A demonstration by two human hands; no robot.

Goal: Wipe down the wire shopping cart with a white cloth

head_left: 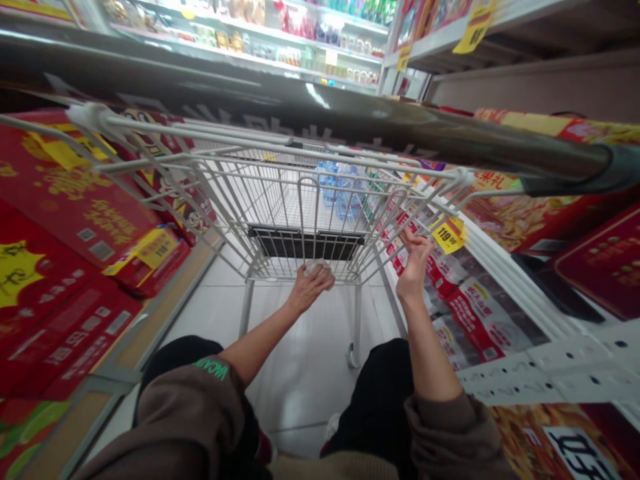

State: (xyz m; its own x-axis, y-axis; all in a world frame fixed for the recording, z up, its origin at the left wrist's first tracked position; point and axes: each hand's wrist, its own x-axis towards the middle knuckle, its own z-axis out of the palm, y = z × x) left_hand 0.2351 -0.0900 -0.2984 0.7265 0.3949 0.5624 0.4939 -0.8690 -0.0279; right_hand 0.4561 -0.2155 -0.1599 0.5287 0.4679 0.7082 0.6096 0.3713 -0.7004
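A wire shopping cart stands before me, its thick dark handle bar crossing the top of the view. My left hand is at the bottom rear edge of the basket, below a black panel. Its fingers are bent over a crumpled whitish wad, perhaps tissue or cloth, pressed against the wires. On the right, my right hand has its fingers curled at the basket's side wires, and it seems to grip them. Bottled water packs with blue labels show through the wires.
Red gift boxes line the left side along a shelf edge. To the right is a white shelf with wrapped drink packs and a yellow price tag. Lit shelves with packaged goods stand at the back. Pale floor tiles lie below.
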